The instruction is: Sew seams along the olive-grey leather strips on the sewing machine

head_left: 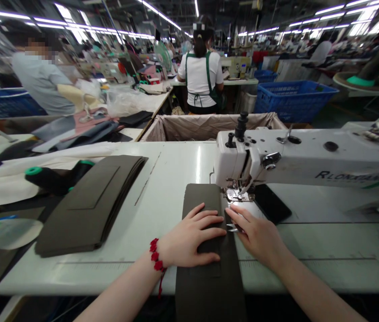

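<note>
A long dark olive-grey panel (pixel 206 286) lies on the sewing table, its far end left of the needle area, its near end reaching past the front edge. My left hand (pixel 196 235), with a red bracelet on its wrist, rests flat on it with fingers spread. My right hand (pixel 254 232) touches the panel's right edge with its fingertips, just in front of the presser foot (pixel 239 192). Small thread snips (pixel 232 227) are tucked in that hand, blades pointing left; their handles are mostly hidden. The white sewing machine (pixel 293 152) stands to the right.
A stack of similar panels (pixel 85 205) lies at the left, beside black thread cones (pixel 50 179). A black phone (pixel 273 203) sits under the machine arm. Behind the table is a cloth-lined bin (pixel 216 123); blue baskets (pixel 293 96) and co-workers are farther off.
</note>
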### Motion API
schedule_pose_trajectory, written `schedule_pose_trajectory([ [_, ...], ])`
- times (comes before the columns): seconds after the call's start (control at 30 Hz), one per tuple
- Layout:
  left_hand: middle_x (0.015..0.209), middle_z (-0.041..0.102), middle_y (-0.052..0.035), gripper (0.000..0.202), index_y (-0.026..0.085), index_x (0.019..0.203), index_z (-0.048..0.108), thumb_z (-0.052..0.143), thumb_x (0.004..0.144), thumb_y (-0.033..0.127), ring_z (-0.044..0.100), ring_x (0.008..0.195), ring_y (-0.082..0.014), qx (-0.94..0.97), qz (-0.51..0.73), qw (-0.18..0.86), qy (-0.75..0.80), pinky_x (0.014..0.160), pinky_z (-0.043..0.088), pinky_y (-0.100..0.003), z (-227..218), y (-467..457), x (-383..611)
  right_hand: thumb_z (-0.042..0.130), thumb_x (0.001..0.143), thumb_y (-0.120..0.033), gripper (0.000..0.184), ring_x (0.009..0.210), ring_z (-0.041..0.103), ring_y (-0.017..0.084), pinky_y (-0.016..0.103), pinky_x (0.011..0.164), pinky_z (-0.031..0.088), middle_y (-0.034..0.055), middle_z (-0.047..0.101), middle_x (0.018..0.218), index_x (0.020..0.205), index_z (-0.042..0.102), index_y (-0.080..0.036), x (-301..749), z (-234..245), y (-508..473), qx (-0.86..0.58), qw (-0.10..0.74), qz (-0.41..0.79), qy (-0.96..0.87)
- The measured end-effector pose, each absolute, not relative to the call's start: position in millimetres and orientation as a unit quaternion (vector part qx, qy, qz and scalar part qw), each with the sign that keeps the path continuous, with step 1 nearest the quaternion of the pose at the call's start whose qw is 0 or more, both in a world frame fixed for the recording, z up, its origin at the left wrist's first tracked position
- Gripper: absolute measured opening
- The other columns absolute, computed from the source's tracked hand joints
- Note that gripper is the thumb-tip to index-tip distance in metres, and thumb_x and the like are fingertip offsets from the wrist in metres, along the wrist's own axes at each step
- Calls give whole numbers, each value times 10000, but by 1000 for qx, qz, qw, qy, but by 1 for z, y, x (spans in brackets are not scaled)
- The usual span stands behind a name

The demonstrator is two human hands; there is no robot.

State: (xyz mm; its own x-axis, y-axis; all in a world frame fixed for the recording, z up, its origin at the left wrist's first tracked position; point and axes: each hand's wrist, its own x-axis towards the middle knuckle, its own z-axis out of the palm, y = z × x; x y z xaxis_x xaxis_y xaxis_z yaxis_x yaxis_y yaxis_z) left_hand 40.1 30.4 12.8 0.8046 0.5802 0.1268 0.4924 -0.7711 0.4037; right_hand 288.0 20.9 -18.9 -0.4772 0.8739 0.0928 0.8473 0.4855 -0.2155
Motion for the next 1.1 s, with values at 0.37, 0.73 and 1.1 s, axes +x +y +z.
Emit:
schedule_pose_trajectory([
  [0.37,1350,549,-8,338,298,1290,545,445,968,278,406,1326,-199,931,123,157,305,1202,152,-442,11,32,42,431,902,-198,542,986,657,202,332,743,551,17,411,1490,1434,413,-304,289,-20,21,-502,91,67,-857],
  [0.73,1355,536,-49,373,296,1302,546,497,937,349,412,1322,-233,929,128,145,316,1192,164,-472,8,31,41,439,895,-194,550,946,668,200,328,713,556,20,404,1495,1433,415,-306,290,-23,22,-502,83,61,-859],
  [1.1,1252,585,-40,347,289,1290,543,439,962,244,513,1117,-228,925,122,145,329,947,398,-390,12,29,44,446,891,-182,562,945,667,199,336,737,556,16,401,1497,1438,407,-302,290,-22,21,-497,86,67,-861],
])
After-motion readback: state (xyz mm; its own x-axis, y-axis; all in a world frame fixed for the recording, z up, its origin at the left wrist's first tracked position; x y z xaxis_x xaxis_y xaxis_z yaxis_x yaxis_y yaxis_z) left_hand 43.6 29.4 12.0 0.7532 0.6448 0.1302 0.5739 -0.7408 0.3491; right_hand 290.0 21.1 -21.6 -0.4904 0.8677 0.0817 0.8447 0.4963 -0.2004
